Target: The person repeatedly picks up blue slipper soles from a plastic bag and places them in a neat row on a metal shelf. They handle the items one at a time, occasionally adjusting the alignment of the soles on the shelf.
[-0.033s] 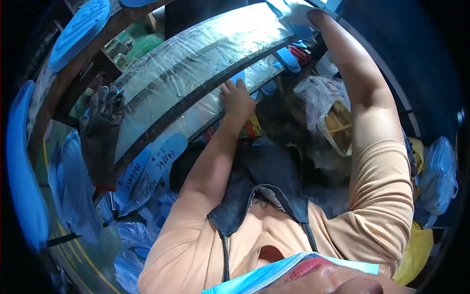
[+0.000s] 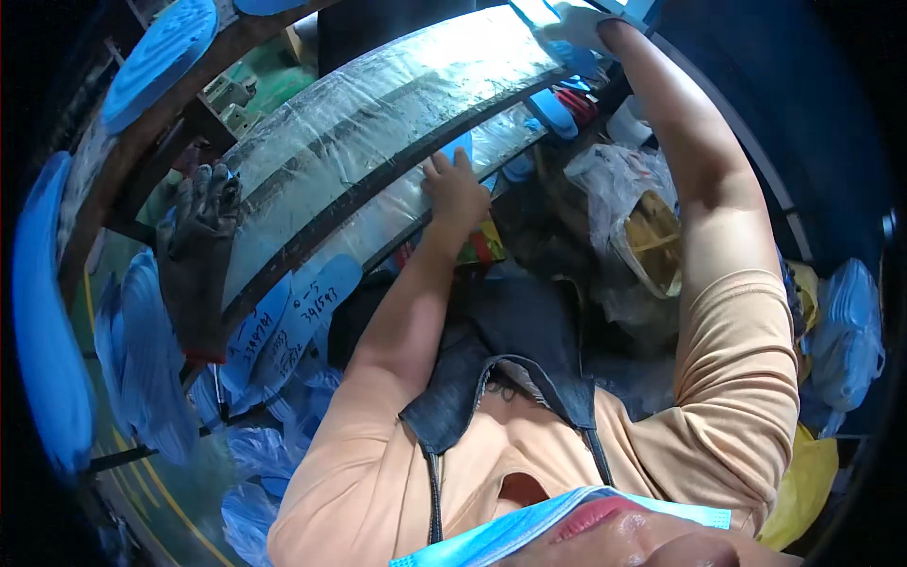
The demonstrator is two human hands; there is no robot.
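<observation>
Across the middle of our view runs the table (image 2: 378, 104), a long curved surface covered in clear plastic sheeting, with a dark strip running along its length. Below and left of it we see stacks of blue foam soles (image 2: 142, 350), and more of them line the rack at the far left edge.

Our body fills the lower part of the view, in a peach shirt under a dark denim apron (image 2: 510, 350). To the right of the apron, a crumpled clear plastic bag (image 2: 614, 198) sits among clutter, with a yellow bag (image 2: 803, 482) lower down at the right rim.

A dark work glove (image 2: 194, 255) hangs over the left end of the table, well apart from both of our hands.

Our right hand (image 2: 576, 24) is stretched up to the far top end of the table; it appears to wear a pale glove and rests against a light blue sheet there, though we cannot tell whether the fingers are closed on it.

Our left hand (image 2: 455, 187) lies flat on the plastic-covered table, fingers spread and holding nothing, its fingertips touching a small blue sole (image 2: 460, 147) that lies on the table's lower band.
</observation>
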